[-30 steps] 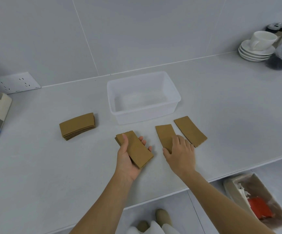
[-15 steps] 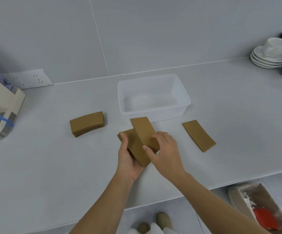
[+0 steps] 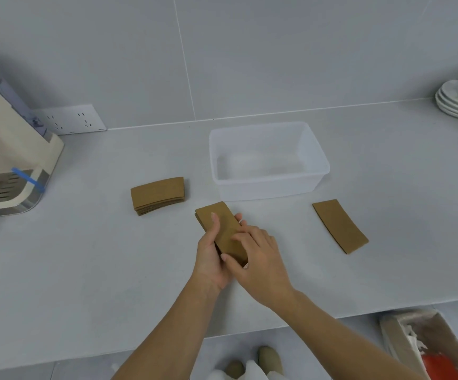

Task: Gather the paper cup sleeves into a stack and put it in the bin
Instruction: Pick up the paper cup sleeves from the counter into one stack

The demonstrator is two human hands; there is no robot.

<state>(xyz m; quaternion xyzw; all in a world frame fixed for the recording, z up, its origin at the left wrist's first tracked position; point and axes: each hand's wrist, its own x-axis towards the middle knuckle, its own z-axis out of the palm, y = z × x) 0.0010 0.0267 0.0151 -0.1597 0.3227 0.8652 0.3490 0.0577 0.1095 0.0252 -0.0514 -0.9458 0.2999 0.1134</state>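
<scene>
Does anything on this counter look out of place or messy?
Nothing is spilled or damaged. One loose cup sleeve lies alone right of the bin, askew, apart from the stack in both hands and the pile further left.

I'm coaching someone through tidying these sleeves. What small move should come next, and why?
Probably send the right hand to the single sleeve lying flat to the right of the bin. The left hand holds the small stack, that sleeve is loose on the counter, and the bin is empty.
</scene>
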